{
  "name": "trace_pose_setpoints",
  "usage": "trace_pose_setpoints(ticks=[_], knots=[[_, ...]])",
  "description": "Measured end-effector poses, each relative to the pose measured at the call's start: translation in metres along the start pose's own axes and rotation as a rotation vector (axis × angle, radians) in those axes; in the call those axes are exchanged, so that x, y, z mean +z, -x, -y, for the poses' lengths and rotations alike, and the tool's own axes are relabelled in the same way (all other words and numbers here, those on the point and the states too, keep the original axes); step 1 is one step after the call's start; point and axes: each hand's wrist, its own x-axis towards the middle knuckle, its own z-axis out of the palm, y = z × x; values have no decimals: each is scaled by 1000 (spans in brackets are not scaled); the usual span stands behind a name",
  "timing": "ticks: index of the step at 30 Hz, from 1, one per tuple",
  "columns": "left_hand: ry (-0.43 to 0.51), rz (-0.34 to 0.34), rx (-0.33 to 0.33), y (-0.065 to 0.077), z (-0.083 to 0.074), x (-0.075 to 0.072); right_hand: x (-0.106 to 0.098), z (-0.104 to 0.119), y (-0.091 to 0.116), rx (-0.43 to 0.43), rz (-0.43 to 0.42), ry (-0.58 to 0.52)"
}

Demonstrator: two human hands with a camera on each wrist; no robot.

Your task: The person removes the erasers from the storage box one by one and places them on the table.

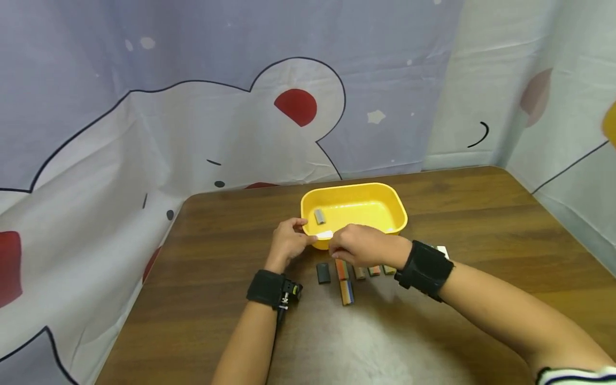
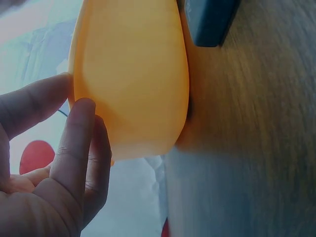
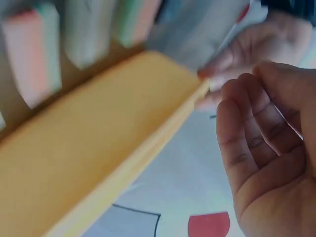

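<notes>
A yellow plastic basin [image 1: 399, 211] stands on the wooden table. At its front left corner my left hand [image 1: 287, 240] grips the rim; in the left wrist view its fingertips [image 2: 83, 111] press on the yellow wall. My right hand [image 1: 358, 245] is over the front rim, palm down. Its fingers [image 3: 234, 133] are loosely bent, with nothing visible between them and the thumb in the right wrist view. Inside the basin lie a small grey block [image 1: 320, 216] at the left and a white piece [image 1: 325, 235] by the front wall.
In front of the basin are a dark block [image 1: 323, 273], a red and green block [image 1: 341, 269], a yellow and blue block [image 1: 347, 293] and several other small two-tone blocks [image 1: 374, 271]. A white piece [image 1: 443, 251] shows behind the right wrist strap. A printed curtain [image 1: 216, 133] hangs behind the table.
</notes>
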Motion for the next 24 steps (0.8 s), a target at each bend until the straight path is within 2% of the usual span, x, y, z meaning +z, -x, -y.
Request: trace_pose_setpoints(ticks=[5, 12, 17, 24], knots=[[-9, 3, 18, 2, 2, -1, -18, -15, -22, 47, -7, 30], [-5, -4, 27, 3, 5, -2, -29, -40, -59, 142, 129, 51], [-13, -2, 36, 3, 3, 2, -29, -60, -75, 208, 217, 77], [-12, 3, 11, 3, 0, 8, -16, -87, -82, 268, 328, 150]])
